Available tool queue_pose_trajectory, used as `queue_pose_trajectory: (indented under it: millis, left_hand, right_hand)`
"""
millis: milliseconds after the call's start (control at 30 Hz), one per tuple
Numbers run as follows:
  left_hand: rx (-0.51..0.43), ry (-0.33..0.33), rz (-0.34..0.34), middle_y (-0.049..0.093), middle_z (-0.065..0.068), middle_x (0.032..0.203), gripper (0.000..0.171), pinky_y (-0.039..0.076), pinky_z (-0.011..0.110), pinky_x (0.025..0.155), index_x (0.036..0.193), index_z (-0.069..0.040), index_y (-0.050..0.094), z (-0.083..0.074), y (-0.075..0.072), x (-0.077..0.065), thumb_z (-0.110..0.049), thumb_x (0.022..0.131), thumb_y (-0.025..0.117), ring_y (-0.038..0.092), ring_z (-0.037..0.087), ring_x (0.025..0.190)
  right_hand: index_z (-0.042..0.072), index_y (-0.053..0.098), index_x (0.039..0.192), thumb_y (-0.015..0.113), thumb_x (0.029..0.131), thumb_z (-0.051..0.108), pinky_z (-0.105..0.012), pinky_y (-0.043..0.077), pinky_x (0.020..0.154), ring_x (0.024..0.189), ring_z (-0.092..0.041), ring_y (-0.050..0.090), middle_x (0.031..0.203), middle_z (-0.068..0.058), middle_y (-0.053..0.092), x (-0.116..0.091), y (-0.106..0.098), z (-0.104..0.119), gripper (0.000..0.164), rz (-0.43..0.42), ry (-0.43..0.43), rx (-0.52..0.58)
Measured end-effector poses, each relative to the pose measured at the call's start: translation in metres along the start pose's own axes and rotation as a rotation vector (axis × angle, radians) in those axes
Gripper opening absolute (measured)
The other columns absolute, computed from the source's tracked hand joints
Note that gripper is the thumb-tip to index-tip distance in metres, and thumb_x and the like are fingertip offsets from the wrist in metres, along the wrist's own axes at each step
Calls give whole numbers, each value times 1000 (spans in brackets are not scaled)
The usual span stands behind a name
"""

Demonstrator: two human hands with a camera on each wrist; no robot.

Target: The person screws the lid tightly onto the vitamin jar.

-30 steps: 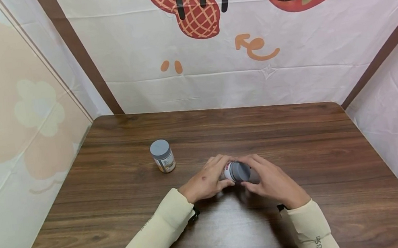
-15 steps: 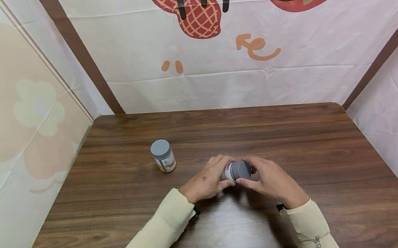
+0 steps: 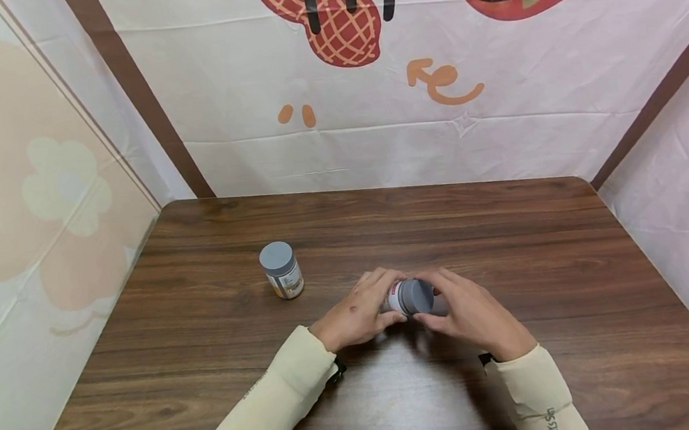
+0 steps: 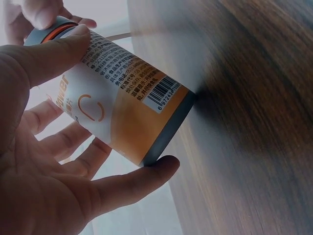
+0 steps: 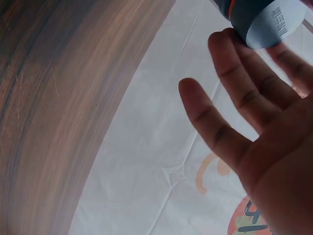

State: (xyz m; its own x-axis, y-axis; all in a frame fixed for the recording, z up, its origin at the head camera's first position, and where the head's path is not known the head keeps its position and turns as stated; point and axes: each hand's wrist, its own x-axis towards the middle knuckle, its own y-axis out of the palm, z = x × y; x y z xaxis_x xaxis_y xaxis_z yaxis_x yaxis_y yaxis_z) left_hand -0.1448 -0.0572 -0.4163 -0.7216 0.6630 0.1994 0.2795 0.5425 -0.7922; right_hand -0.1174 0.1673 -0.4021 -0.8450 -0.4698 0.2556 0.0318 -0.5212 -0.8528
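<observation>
My left hand [image 3: 358, 314] holds a white and orange supplement bottle [image 4: 115, 93] tilted, its lid end raised toward the right. The thumb crosses the label just below the lid in the left wrist view, and the little finger lies under the base. The bottle's dark bottom edge is close over the table. Around the grey lid [image 3: 419, 296] are the thumb and fingertips of my right hand [image 3: 481, 316]. In the right wrist view, fingertips meet the lid's rim while the little finger stands away. An orange ring [image 4: 55, 32] shows under the lid.
A second grey-lidded bottle [image 3: 283, 272] stands upright farther back on the left. The brown wooden table [image 3: 172, 317] runs back to a white printed cloth [image 3: 363, 153], with more cloth hanging at both sides.
The right fingers closed in on the lid, thumb across its front, then eased slightly back to its edge. The left hand and the second bottle stayed put.
</observation>
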Motion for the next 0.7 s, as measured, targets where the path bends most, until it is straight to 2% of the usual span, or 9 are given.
queue_pose_trajectory:
  millis: [233, 300, 367, 433, 533, 633, 700]
  left_hand:
    - [5, -16, 12, 53, 7, 133, 54, 47, 39, 94, 137, -10, 49, -1, 0, 1, -18, 91, 76, 50, 23, 114]
    - [4, -20, 14, 53, 7, 133, 54, 47, 39, 94, 137, -10, 49, -1, 0, 1, -18, 91, 76, 50, 23, 115]
    - [-1, -23, 16, 53, 8, 134, 54, 47, 40, 94, 138, -10, 49, -1, 0, 1, -17, 91, 75, 50, 23, 115]
    - [-4, -22, 17, 53, 8, 133, 53, 47, 41, 95, 138, -10, 49, -1, 0, 1, -16, 92, 75, 50, 23, 116]
    - [-2, -14, 13, 54, 8, 132, 53, 47, 41, 96, 137, -10, 49, 0, 0, 1, -16, 91, 75, 50, 23, 117]
    - [2, -4, 9, 54, 8, 131, 53, 46, 40, 96, 136, -10, 49, 0, 0, 1, -17, 91, 76, 51, 23, 116]
    - [-1, -4, 9, 54, 8, 130, 54, 46, 40, 95, 136, -9, 49, -1, 0, 1, -18, 90, 76, 51, 24, 115]
  right_hand:
    - [10, 64, 120, 77, 89, 39, -33, 52, 66, 79, -18, 65, 93, -3, 68, 0, 2, 2, 45, 4, 100, 2]
    - [9, 64, 118, 75, 90, 43, -34, 52, 66, 78, -19, 65, 91, -4, 68, 0, 3, 3, 46, 9, 120, -3]
    - [9, 62, 122, 75, 88, 46, -36, 53, 67, 82, -21, 66, 95, -4, 68, 0, 3, 4, 52, 15, 126, -15]
    - [12, 60, 129, 79, 85, 44, -39, 53, 71, 88, -23, 66, 104, -4, 66, -1, 3, 3, 58, 17, 108, -21]
    - [17, 55, 139, 85, 81, 34, -40, 53, 74, 93, -22, 64, 115, -3, 62, -3, 3, 2, 67, 18, 44, -24]
    - [16, 55, 139, 87, 79, 22, -39, 53, 75, 93, -21, 63, 117, -3, 62, -4, 3, 0, 68, 4, -11, -15]
    - [15, 57, 137, 86, 80, 20, -38, 53, 74, 91, -20, 64, 115, -4, 63, -3, 3, -1, 65, -6, -20, -14]
